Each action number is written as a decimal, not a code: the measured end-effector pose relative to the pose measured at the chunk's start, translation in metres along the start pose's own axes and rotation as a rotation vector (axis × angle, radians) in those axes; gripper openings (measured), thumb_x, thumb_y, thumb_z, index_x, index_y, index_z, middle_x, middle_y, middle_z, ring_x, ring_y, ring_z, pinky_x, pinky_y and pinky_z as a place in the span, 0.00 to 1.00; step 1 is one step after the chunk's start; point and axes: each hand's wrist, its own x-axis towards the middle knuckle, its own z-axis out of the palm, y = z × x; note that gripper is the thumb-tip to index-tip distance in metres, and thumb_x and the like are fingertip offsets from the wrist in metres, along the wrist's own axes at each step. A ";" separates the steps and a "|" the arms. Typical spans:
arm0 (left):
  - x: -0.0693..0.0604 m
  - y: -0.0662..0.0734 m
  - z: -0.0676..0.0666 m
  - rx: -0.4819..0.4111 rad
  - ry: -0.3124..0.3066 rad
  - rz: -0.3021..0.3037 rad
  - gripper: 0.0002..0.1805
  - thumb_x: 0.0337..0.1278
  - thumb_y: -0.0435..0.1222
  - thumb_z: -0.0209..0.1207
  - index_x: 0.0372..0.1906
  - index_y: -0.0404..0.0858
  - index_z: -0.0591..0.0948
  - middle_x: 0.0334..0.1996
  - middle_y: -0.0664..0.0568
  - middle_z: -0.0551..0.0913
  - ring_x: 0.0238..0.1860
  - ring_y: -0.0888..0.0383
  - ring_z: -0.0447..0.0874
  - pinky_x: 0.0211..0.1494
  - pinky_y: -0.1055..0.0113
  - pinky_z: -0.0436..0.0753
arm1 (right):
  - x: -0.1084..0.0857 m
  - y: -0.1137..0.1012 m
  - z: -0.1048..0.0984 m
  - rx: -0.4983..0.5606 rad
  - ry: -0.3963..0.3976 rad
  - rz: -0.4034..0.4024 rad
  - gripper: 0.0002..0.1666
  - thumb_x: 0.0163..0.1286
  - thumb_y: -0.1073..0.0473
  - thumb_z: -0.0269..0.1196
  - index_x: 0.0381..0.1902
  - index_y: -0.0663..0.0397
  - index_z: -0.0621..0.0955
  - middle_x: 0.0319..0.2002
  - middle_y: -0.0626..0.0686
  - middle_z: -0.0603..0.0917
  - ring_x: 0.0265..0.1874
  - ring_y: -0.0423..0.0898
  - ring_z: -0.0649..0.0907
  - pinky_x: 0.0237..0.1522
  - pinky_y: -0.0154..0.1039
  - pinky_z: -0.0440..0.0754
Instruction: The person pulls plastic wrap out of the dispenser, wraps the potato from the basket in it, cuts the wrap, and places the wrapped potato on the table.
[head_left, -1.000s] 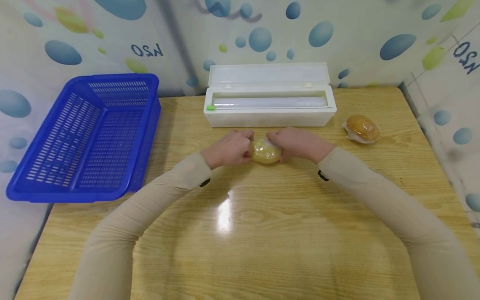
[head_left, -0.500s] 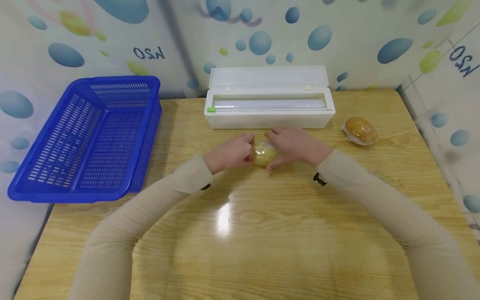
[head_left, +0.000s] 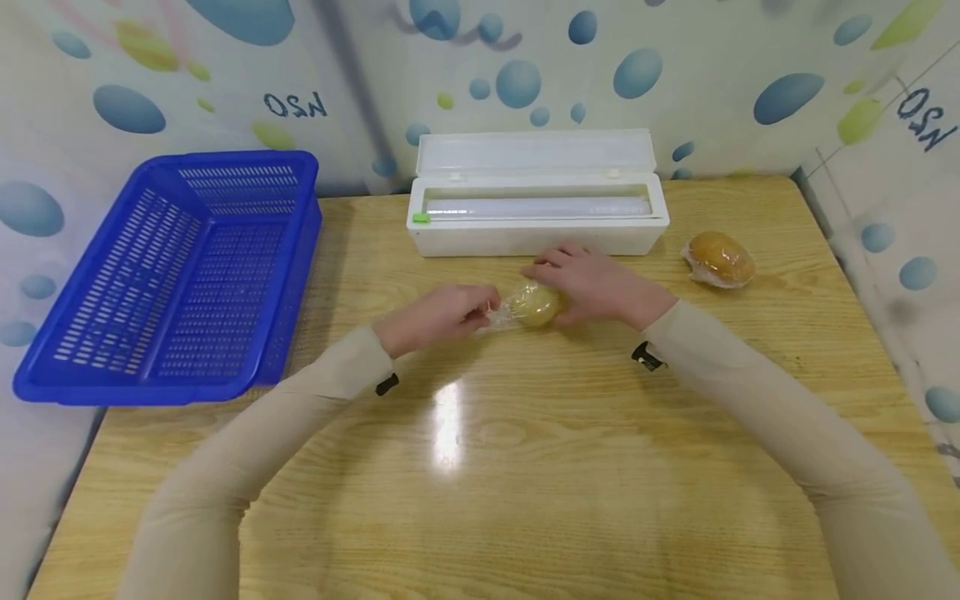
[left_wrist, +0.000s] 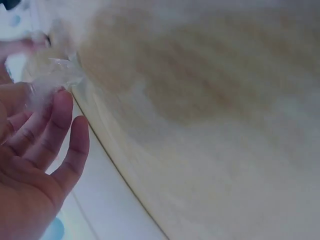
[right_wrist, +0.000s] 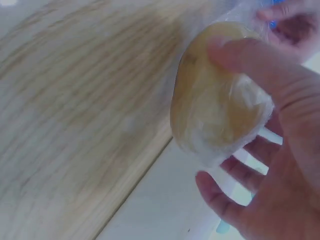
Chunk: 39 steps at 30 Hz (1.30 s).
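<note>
A yellow potato (head_left: pixel 537 307) in clear cling film lies mid-table, just in front of the white film box. My right hand (head_left: pixel 598 287) grips it from the right; in the right wrist view the thumb presses on the near face of the potato (right_wrist: pixel 197 102) and the other fingers are behind it. To its left, my left hand (head_left: pixel 438 318) pinches a loose end of the cling film (head_left: pixel 502 318), drawn out from the potato. That gathered film (left_wrist: pixel 60 75) shows between thumb and fingertips in the left wrist view.
A white cling film box (head_left: pixel 536 242) with its lid up and a roll inside stands at the back. A film-wrapped bun (head_left: pixel 720 258) lies on the right of the wooden table (head_left: pixel 570 467). At the left is a blue plastic basket (head_left: pixel 288 333).
My left hand has moved left, away from the potato, stretching the film end out. My right hand has shifted its fingers but still holds the potato.
</note>
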 end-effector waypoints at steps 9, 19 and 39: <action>-0.005 0.021 0.013 0.002 -0.081 0.018 0.08 0.57 0.26 0.59 0.41 0.33 0.76 0.26 0.51 0.80 0.24 0.63 0.76 0.30 0.74 0.77 | 0.008 -0.007 0.000 -0.113 0.025 -0.066 0.41 0.60 0.70 0.66 0.70 0.46 0.69 0.71 0.56 0.62 0.68 0.60 0.59 0.64 0.60 0.58; -0.013 0.029 0.013 0.569 0.082 0.177 0.11 0.61 0.25 0.58 0.47 0.34 0.74 0.38 0.47 0.76 0.35 0.52 0.77 0.36 0.64 0.80 | 0.013 0.002 0.005 0.035 0.007 -0.083 0.45 0.58 0.73 0.66 0.72 0.56 0.63 0.68 0.59 0.65 0.67 0.59 0.61 0.67 0.53 0.59; 0.017 0.033 0.021 0.926 0.071 0.486 0.13 0.62 0.24 0.54 0.51 0.35 0.77 0.43 0.49 0.80 0.39 0.55 0.77 0.37 0.69 0.77 | 0.013 0.018 0.001 0.578 -0.061 -0.057 0.30 0.71 0.64 0.55 0.69 0.62 0.65 0.66 0.61 0.66 0.63 0.56 0.67 0.62 0.53 0.66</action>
